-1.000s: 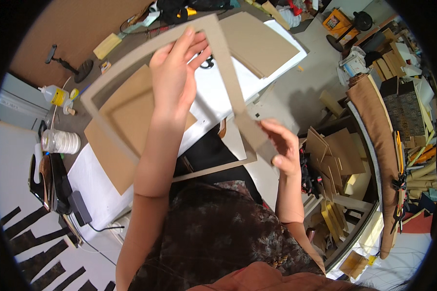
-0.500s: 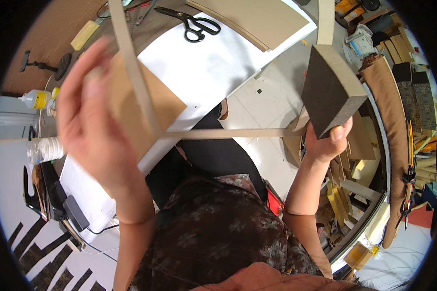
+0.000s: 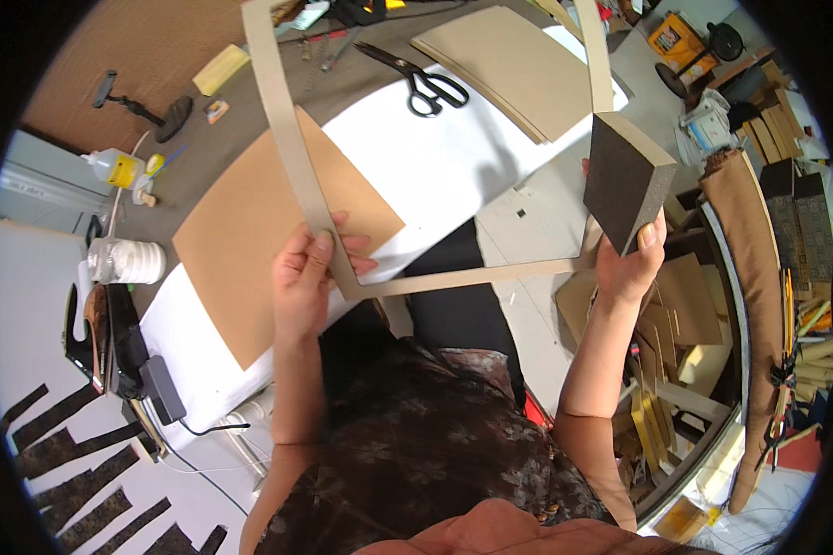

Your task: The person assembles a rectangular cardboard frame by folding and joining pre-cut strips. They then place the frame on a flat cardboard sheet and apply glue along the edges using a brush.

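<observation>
A thin beige rectangular cardboard frame [image 3: 477, 277] is held up in the air in front of me. My left hand [image 3: 307, 268] pinches its left bar just above the near left corner, thumb on the near side and fingertips showing past the bar. My right hand [image 3: 627, 264] grips a thick block [image 3: 627, 180] with dark, gritty-looking faces and a paler edge, resembling a sanding block. This block stands at the frame's right bar. My thumb lies on the block's lower edge, and most of the other fingers are hidden behind it.
Black scissors [image 3: 421, 85] lie on white paper [image 3: 389, 139], beside a stack of grey-brown boards [image 3: 514, 65]. A tan sheet [image 3: 241, 231] lies nearer. At left are a glue bottle [image 3: 116, 168] and a white roll [image 3: 130, 261]. A bin of offcuts [image 3: 666, 370] stands at right.
My left hand has come from the raised, blurred position at the left over to the frame's left bar and closed on it. The right hand still holds the block.
</observation>
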A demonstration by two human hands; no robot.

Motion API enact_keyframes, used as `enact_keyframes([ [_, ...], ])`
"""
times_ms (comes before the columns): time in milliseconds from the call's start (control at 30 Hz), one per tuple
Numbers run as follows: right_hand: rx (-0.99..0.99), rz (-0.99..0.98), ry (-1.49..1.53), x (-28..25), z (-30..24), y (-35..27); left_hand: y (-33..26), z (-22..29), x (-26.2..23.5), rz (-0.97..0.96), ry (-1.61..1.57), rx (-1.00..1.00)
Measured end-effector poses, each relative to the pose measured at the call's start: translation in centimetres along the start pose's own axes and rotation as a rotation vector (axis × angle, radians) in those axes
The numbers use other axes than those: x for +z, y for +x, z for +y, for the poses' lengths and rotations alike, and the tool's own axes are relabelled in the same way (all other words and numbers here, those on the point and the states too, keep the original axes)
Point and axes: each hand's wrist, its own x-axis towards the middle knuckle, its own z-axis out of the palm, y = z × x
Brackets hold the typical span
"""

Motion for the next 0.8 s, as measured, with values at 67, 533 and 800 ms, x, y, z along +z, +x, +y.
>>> enact_keyframes([
  [67, 0.044, -0.014, 0.018, 0.0, 0.4, 0.5, -0.5, -0.2, -0.2, 0.016, -0.068, 0.076],
  [533, 0.212, -0.001, 0.029, 1.6, 6.9, -4.0, -6.5, -2.3, -4.5, 0.661, -0.011, 0.191],
  [800, 0.096, -0.364, -0.499, 7.8, 9.4, -3.5, -9.6, -1.2, -7.1, 0.925, 0.282, 0.120],
])
